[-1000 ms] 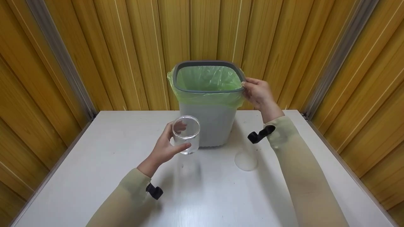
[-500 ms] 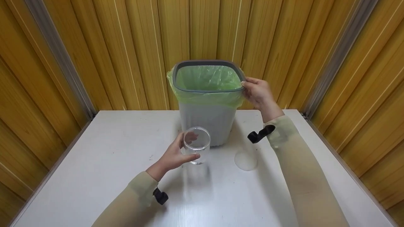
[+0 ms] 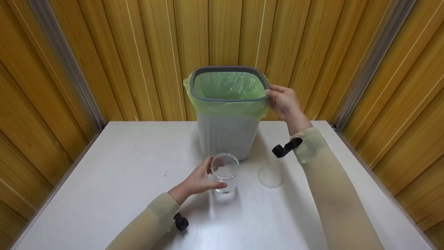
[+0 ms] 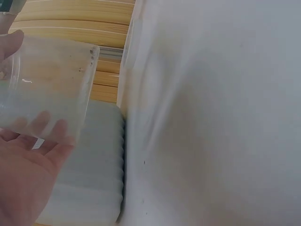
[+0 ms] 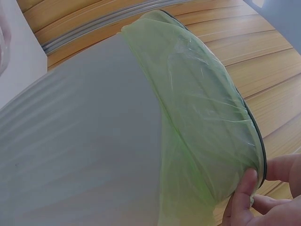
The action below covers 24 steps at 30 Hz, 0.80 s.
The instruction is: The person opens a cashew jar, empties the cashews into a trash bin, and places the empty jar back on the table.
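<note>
My left hand [image 3: 199, 180] grips a clear cup [image 3: 229, 173] from its left side, thumb across the front and fingers behind it. In the left wrist view, a gap shows between the cup [image 4: 56, 80] and the tabletop. My right hand [image 3: 285, 104] pinches the right side of the dark grey rim [image 3: 227, 100] of a pale grey trash can [image 3: 225, 128]. A green bag [image 5: 202, 94] lines the can and folds over its outside. To the right of the cup, a clear round disc like a lid [image 3: 270, 177] lies flat on the table.
The white table [image 3: 131, 156] carries a few small dark specks. Wood-patterned panels [image 3: 194, 31] stand behind the can and along both sides, with grey metal posts [image 3: 66, 52] in the corners.
My left hand has brought the cup down, nearer to me and to the right, in front of the can. The right hand stays on the rim.
</note>
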{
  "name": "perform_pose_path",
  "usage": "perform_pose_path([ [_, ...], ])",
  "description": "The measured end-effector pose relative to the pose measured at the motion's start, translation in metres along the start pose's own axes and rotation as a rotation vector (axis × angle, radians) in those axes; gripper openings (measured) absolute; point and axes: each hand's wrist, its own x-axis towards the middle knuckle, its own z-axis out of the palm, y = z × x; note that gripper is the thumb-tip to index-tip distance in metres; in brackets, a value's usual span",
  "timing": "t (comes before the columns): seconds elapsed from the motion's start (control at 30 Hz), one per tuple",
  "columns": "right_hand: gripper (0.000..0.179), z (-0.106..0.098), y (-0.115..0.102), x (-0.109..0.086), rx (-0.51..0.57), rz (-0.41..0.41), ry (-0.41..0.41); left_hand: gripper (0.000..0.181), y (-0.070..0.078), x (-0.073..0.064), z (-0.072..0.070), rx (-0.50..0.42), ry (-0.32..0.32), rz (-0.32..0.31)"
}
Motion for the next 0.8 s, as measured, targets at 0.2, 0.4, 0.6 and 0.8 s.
perform_pose_path([
  [0.2, 0.053, 0.0, 0.001, 0.001, -0.003, -0.001, 0.01, 0.079, -0.009, 0.0, 0.01, -0.006, -0.055, -0.02],
  [0.4, 0.053, -0.001, 0.002, 0.001, 0.011, 0.007, 0.01, 0.079, -0.015, 0.0, 0.015, -0.041, -0.104, -0.039],
  [0.6, 0.052, -0.001, 0.001, 0.0, -0.004, 0.009, 0.011, 0.082, -0.019, 0.0, 0.019, -0.066, -0.146, -0.048],
  [0.8, 0.053, -0.001, 0.001, -0.001, -0.002, 0.009, 0.011, 0.083, -0.02, 0.001, 0.022, -0.055, -0.165, -0.059],
])
